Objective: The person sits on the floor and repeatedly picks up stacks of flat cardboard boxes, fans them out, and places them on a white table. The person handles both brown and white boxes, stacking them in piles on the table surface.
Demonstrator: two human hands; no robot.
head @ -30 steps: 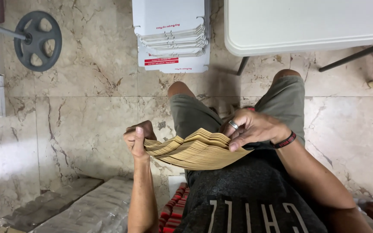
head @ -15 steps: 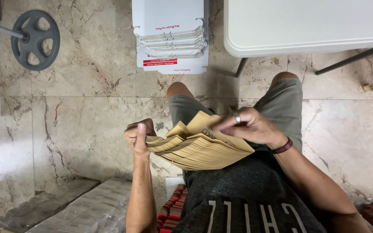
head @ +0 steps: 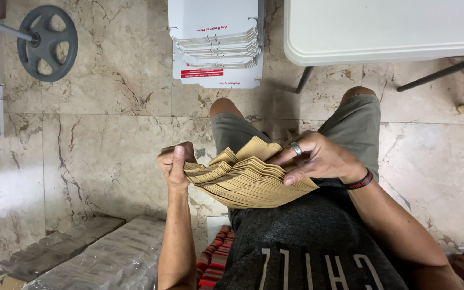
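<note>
A: Step in hand?
B: Apparently sorting through 1 fanned stack of brown paper sheets [head: 248, 180], held over the lap above the marble floor [head: 108, 145]. Left hand [head: 174, 164] clamped on the stack's left end; right hand [head: 318, 158] spread across the top, fingers lifting the upper sheets.
A: Next move?
B: Likely separating 1 sheet; calls for firm left grip, light fingertip pressure.
</note>
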